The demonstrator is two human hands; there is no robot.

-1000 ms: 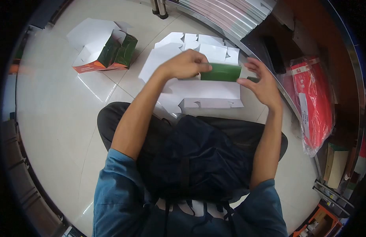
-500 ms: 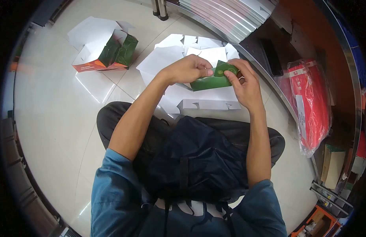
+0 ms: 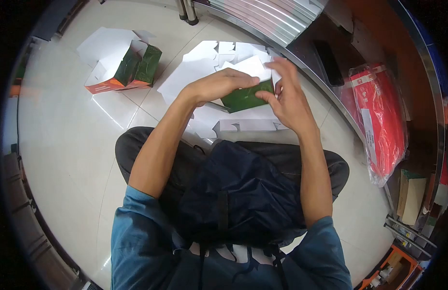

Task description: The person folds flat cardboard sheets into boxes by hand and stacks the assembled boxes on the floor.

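Note:
In front of my crossed legs, a small green cardboard box (image 3: 246, 100), partly folded, stands over white flattened cardboard. Its white inner flap (image 3: 254, 67) rises behind the green face. My left hand (image 3: 219, 86) grips the box's upper left edge, thumb along the top; its other fingers are mostly hidden. With its thumb on the green panel, my right hand (image 3: 289, 96) holds the right side. The upper fingers of that hand are raised beside the white flap and blurred.
White flat cardboard sheets (image 3: 185, 72) with cut tabs lie on the tiled floor. An open green-and-orange box (image 3: 130, 67) stands to the left. At right, a metal-edged shelf (image 3: 325, 99) runs close by, with a plastic-wrapped red packet (image 3: 378, 121) beside it.
The green flap between my hands has gone down and a white flap now stands up behind the box. My right fingers have lifted and spread; the view has shifted slightly.

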